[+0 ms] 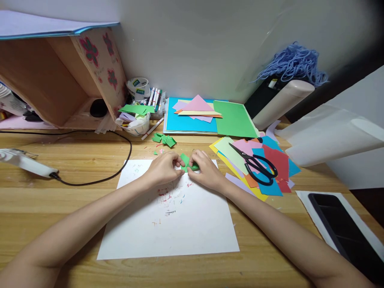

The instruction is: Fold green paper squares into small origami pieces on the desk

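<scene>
Both hands meet over the top edge of a white paper sheet [186,228] marked with red, blue, black and orange strokes. Between them is a small piece of green paper [185,159], partly hidden by the fingers. My left hand [166,167] pinches its left side with thumb and forefinger. On the other side, my right hand [205,170] has its fingers closed on the same piece. Just beyond the hands lie several green paper scraps [164,139], some looking folded.
Black-handled scissors [258,166] rest on coloured paper offcuts to the right. A phone [339,224] lies at the far right. Behind are stacked coloured sheets [235,120], a tub of scraps [136,126] and a cardboard box [60,80]. A black cable [90,183] curves across the left.
</scene>
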Action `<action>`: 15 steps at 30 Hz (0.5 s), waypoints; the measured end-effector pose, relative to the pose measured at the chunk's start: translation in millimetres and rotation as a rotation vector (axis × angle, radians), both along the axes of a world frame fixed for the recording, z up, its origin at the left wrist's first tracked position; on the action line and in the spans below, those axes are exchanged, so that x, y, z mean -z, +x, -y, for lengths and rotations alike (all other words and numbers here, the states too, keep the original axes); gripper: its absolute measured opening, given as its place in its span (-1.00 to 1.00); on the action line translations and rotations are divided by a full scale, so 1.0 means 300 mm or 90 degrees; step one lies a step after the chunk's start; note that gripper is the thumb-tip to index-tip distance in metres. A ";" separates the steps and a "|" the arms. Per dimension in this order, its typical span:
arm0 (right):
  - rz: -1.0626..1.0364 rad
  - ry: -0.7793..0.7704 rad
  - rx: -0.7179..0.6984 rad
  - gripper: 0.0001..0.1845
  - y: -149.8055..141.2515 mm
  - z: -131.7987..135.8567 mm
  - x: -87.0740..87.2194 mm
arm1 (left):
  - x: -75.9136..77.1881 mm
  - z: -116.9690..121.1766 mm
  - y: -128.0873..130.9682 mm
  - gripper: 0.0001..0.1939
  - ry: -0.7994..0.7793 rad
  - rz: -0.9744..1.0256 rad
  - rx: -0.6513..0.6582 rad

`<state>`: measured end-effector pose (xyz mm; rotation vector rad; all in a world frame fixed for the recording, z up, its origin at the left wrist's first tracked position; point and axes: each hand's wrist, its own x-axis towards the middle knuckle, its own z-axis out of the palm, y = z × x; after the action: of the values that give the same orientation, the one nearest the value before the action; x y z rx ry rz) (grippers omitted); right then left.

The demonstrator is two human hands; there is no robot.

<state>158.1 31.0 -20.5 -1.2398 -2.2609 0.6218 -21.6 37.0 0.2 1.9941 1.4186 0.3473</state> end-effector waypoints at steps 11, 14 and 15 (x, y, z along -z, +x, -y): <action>-0.012 0.014 0.020 -0.84 -0.005 0.004 0.003 | -0.011 0.010 0.006 -0.83 0.009 -0.011 -0.016; -0.011 0.021 0.021 -0.84 -0.005 0.005 0.005 | -0.017 0.018 0.015 -0.84 0.027 -0.024 -0.029; -0.009 0.025 0.023 -0.84 -0.005 0.005 0.005 | -0.019 0.020 0.018 -0.84 0.035 -0.028 -0.034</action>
<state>156.7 29.5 -22.0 -1.2493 -2.2235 0.5689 -16.0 30.9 5.9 2.0217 1.5072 0.3725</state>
